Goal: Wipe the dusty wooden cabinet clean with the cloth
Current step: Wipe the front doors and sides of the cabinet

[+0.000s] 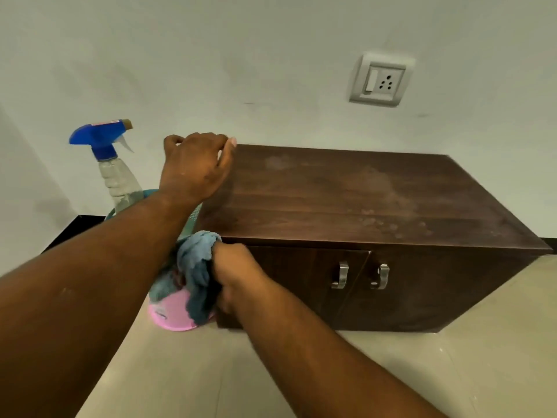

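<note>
Though dusty, cabinet (346, 191) lengthwise along wall (241, 55)

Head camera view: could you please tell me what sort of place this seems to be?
Probably a room in a home: a low wooden cabinet stands on a tiled floor against a plain painted wall bearing a switch-and-socket plate.

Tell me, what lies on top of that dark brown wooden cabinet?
Pale dust smudges, and the left hand gripping the back left corner of the dark brown wooden cabinet. The patch under that hand is hidden.
</note>
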{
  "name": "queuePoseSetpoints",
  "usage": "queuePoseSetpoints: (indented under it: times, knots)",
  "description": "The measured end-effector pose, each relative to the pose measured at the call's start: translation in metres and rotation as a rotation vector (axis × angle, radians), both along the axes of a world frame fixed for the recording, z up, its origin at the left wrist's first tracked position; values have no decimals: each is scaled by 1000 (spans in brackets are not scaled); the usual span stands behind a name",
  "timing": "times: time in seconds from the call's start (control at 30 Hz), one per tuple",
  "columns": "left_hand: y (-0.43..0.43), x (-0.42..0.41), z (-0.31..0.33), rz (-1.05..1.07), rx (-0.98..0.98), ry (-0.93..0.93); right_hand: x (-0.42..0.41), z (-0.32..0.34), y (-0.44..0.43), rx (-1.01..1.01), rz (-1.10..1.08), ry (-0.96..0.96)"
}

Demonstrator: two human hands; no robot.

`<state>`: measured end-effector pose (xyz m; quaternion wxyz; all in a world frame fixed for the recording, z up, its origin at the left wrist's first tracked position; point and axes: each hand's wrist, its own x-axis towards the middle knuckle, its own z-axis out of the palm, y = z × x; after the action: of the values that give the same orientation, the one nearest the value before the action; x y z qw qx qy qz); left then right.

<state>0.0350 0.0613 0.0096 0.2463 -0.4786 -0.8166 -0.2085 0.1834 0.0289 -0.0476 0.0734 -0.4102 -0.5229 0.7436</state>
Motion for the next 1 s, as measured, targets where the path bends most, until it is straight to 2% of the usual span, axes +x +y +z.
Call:
queuePoseSetpoints:
  times: [0.03,0.1,0.17,0.23,0.3,0.37,0.43,0.57,0.63,0.73,0.87,1.0]
  knots:
    - [3,-3,0,28,11,8,14,7,16,158,-54,31]
    - [4,-12,-3,112,13,15,36,27,38,746,-118,0]
    - [13,-11,-3,154,47,-31,54,48,60,1219,-202,-42]
    - [24,-3,0,160,68,-113,50,52,72,1440,-26,-168]
    - [37,9,4,133,78,-162,40,49,81,1564,306,-323]
    - [49,24,10,89,107,-187,34,35,89,1569,524,-375]
    - [60,40,15,48,126,-205,45,32,106,1558,554,-373]
    - [72,62,17,-29,117,-145,122,33,173,1495,352,-552]
    - [74,65,14,-54,96,-135,175,42,226,1373,171,-737]
    - [75,63,11,-72,54,-111,236,58,295,1197,81,-955]
    - [76,60,9,-53,57,-140,249,53,347,1220,85,-901]
    - [69,58,6,-43,47,-151,206,50,370,1179,196,-804]
